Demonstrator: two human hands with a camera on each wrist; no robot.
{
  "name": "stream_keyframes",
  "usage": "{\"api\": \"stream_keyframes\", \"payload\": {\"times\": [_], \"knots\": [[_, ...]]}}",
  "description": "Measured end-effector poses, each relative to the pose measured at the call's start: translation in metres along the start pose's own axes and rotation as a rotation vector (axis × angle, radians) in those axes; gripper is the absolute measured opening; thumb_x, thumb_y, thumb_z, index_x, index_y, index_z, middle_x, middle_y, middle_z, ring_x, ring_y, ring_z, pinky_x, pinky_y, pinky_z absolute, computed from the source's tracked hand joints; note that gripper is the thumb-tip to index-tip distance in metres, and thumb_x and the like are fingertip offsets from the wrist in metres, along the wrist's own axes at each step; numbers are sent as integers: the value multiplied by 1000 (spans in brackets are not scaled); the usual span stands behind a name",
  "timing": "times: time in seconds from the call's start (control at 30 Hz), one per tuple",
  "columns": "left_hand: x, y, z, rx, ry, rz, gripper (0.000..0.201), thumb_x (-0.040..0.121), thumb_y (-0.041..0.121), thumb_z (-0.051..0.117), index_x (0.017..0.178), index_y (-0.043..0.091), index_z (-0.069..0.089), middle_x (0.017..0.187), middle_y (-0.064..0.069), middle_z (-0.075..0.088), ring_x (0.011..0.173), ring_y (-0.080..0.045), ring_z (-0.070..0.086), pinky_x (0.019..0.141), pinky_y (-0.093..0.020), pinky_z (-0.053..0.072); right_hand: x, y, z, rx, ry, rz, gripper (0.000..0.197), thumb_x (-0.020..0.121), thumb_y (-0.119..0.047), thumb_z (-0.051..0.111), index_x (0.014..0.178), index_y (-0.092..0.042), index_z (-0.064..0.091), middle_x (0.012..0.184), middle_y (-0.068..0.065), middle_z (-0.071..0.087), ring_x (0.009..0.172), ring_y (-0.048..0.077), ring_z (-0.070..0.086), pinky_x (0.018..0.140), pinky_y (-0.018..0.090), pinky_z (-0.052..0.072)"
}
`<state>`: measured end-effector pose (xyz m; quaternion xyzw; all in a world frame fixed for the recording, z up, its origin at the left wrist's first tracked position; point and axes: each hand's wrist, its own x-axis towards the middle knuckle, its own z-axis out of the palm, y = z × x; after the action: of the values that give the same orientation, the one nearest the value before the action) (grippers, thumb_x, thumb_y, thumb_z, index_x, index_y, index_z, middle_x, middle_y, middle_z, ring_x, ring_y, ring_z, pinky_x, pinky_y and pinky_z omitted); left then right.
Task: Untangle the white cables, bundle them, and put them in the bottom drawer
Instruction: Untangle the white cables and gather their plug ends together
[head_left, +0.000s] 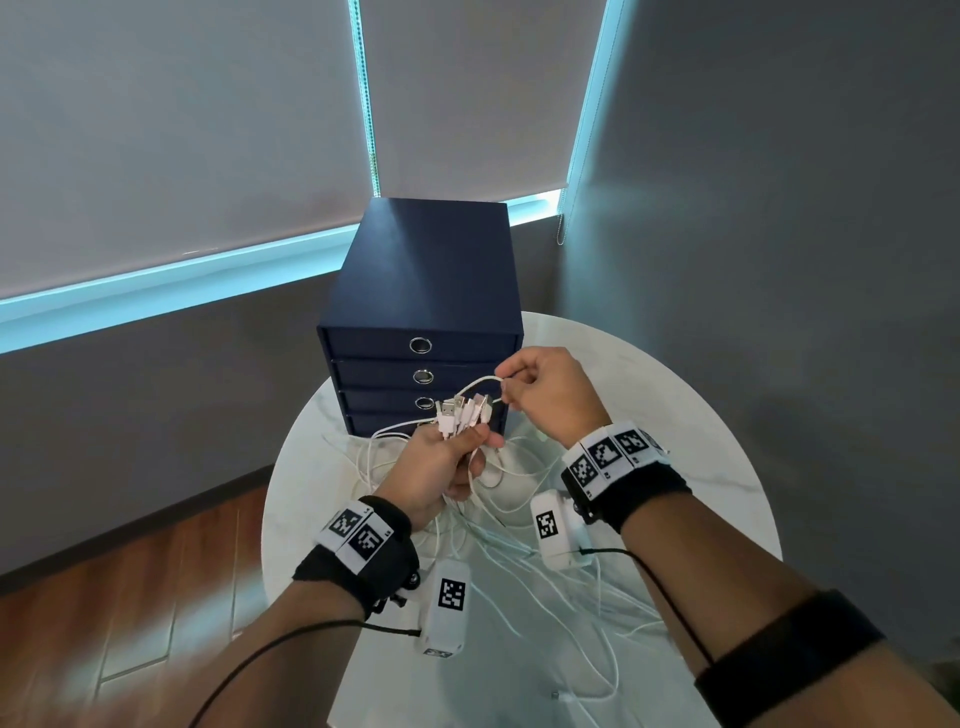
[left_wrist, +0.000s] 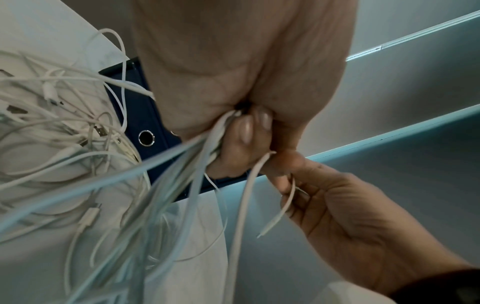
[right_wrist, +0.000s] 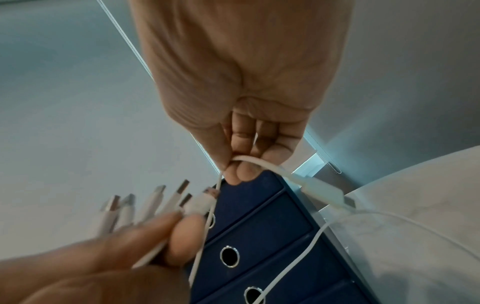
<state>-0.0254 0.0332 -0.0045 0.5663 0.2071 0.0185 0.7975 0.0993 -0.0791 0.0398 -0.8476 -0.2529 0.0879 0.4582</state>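
Observation:
Above the table my left hand (head_left: 457, 447) (left_wrist: 239, 131) grips a bunch of white cables (head_left: 465, 413) just below their plugs, which fan upward (right_wrist: 155, 203). My right hand (head_left: 524, 384) (right_wrist: 239, 170) pinches one white cable (head_left: 480, 383) (right_wrist: 265, 164) in a loop beside those plugs. The rest of the cables (head_left: 519, 530) (left_wrist: 64, 127) trail down in a loose tangle on the table. Behind the hands stands a dark blue drawer unit (head_left: 423, 312) (right_wrist: 259, 236) (left_wrist: 137, 115) with ring pulls; its drawers look closed, and the hands and cables partly hide the bottom one.
The round white marble table (head_left: 675, 441) holds the drawer unit at its far edge. A small metal piece (head_left: 555, 695) lies near the front edge. Wooden floor (head_left: 130, 561) shows to the left; grey walls and window blinds stand behind.

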Motion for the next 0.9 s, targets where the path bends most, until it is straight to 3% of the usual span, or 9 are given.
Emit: {"api": "stream_keyframes", "payload": {"times": [0.17,0.27,0.37,0.47,0.53,0.63,0.77,0.9], "knots": [[1,0,6,30,-20,16,28,102,20,55,80,8,69,65,1,53,51,-10,37,42,-21,28,-2,4,6,65,-104,10,21,88,-1,59,90,-18,70,72,5,71,66,19,70,76,38,60],[6,2,9,47,19,57,26,102,18,54,84,8,69,72,-3,60,61,-13,52,54,-26,38,-8,4,14,182,-204,12,29,86,9,47,92,-11,67,62,12,68,55,23,67,62,35,57],[8,3,9,17,0,84,23,104,10,47,96,2,67,66,-6,60,62,-18,64,61,-31,45,-9,4,18,281,-191,74,38,79,12,39,90,-10,68,69,17,69,52,24,65,55,31,52],[8,3,11,-76,-27,97,22,104,5,43,110,-2,63,57,-6,48,48,-20,52,53,-31,44,-5,2,19,355,-134,134,29,91,-1,46,90,-12,72,66,1,67,61,11,62,68,28,50],[9,3,12,-105,-20,93,20,104,7,44,99,3,63,55,-4,40,44,-17,41,46,-28,40,-5,0,19,369,-183,101,20,96,-9,52,95,-12,72,58,-8,62,57,6,57,66,25,49],[9,5,14,-86,-14,82,25,105,12,45,84,10,59,58,-2,36,47,-14,33,43,-25,34,-7,-6,19,415,-194,55,18,99,-11,52,102,-6,69,66,-9,66,54,-2,58,60,17,49],[13,8,15,-13,-23,85,32,104,9,42,74,15,52,57,0,33,48,-13,29,44,-24,30,-10,-13,25,285,-246,4,22,91,-38,63,109,-25,66,80,-8,70,64,9,65,71,31,56],[14,9,12,54,-13,117,34,100,-1,39,70,7,52,54,-4,42,46,-17,38,44,-28,38,-15,-18,24,233,-281,22,21,91,-37,66,110,-27,65,75,-2,72,53,18,65,60,34,58]]}}
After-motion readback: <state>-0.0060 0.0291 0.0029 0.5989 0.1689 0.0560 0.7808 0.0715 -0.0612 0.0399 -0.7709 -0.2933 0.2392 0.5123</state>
